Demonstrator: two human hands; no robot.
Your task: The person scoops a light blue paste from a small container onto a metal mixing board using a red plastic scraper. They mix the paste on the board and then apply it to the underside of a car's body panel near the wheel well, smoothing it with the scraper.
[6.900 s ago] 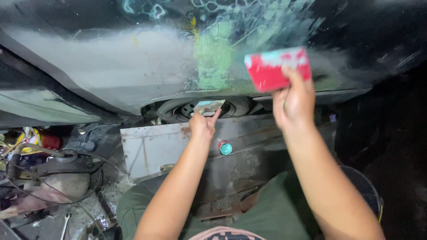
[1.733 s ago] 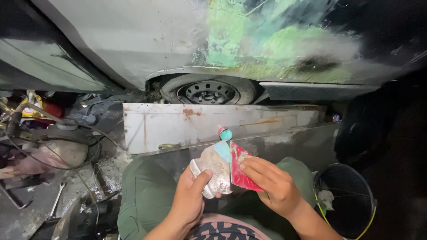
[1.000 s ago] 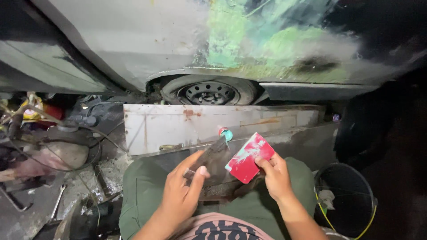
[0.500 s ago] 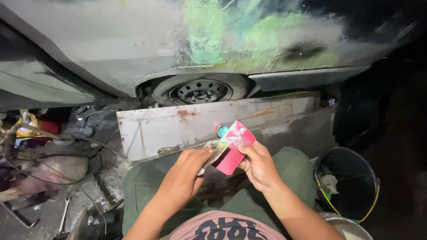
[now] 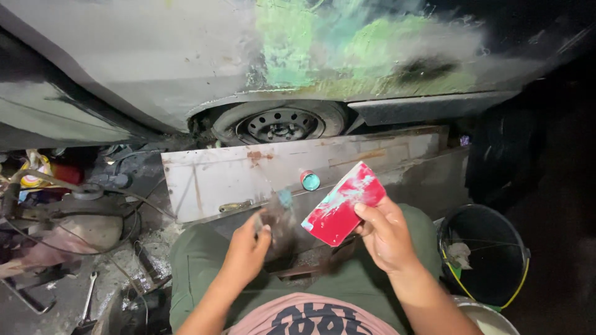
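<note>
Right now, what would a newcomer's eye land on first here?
The red spreader card, smeared with pale filler, in the right hand at centre. Above it, the green filler patch on the grey car panel, over the wheel. The left hand holds a blurred dark scraper.

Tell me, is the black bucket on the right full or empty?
Nearly empty: the black bucket shows a dark bare inside, with only a pale crumpled scrap against its left wall.

My card (image 5: 340, 212) is red, smeared white and teal. The cap (image 5: 310, 180) is teal. My trousers (image 5: 198, 267) are olive, my shirt (image 5: 310, 316) pink with black print. The car panel (image 5: 155, 56) is grey, patched green; the bucket (image 5: 490, 260) is black, yellow-rimmed.
</note>
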